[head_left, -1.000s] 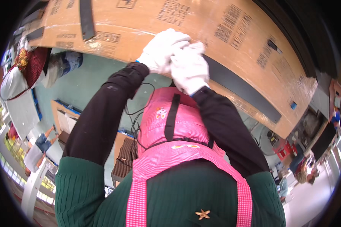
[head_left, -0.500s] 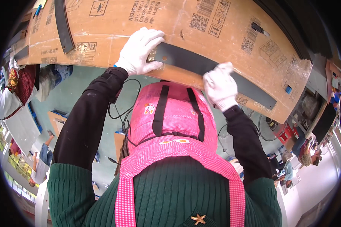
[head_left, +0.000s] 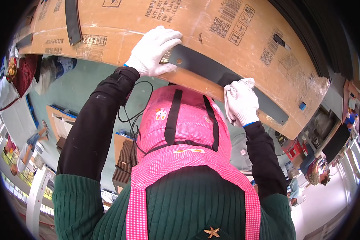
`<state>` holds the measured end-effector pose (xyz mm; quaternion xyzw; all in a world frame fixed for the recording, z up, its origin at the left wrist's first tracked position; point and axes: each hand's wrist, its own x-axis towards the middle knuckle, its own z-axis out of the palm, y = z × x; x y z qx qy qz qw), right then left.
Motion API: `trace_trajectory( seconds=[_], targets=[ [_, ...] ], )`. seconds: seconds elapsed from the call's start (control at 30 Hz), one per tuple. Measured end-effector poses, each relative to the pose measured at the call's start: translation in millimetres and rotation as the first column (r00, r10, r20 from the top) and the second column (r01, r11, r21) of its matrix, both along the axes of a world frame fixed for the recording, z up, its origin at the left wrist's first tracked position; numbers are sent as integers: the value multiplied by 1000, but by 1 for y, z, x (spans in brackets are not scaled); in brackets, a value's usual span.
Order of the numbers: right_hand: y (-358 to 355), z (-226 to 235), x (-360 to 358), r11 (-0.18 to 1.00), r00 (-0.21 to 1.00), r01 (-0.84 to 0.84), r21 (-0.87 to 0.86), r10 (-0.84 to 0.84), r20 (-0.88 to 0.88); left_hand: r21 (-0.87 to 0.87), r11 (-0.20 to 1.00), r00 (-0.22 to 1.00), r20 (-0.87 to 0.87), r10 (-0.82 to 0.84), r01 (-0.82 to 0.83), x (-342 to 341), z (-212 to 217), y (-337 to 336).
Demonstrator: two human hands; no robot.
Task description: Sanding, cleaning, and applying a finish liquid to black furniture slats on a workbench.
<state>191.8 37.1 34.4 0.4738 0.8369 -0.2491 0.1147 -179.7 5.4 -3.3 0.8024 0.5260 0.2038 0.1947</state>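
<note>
A long dark grey strip [head_left: 204, 67] with a small hole near its left end lies along the near edge of a cardboard-covered surface [head_left: 180, 24]. My left hand [head_left: 151, 53], in a white knitted glove, grips the strip's left end, thumb on the near side and fingers across the far side. Bunched in my gloved right hand [head_left: 246, 105] is a white cloth [head_left: 248, 82], whose folds show at the top and left of the closed fingers. That hand presses on the strip right of its middle. The strip's right end sticks out beyond it.
Another dark strip [head_left: 72, 22] lies on the cardboard at the left. A small black tool [head_left: 281, 41] and a little blue piece [head_left: 303, 106] rest toward the right. Black loops of cable [head_left: 148, 86] hang by my apron. Several people are in the background.
My right hand has slid a little right and nearer along the strip, with more of the cloth showing. My left hand keeps its hold. The whole view has shifted slightly.
</note>
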Motion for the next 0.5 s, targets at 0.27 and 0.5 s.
trace_trajectory(
  seconds=[0.27, 0.5],
  targets=[
    [9, 19, -15, 989, 991, 61, -135, -44, 126, 12, 1000, 1000, -15, -3, 3, -2, 1, -2],
    [11, 20, -13, 998, 989, -8, -69, 18, 150, 3, 1000, 1000, -11, 2, -2, -2, -1, -1]
  ],
)
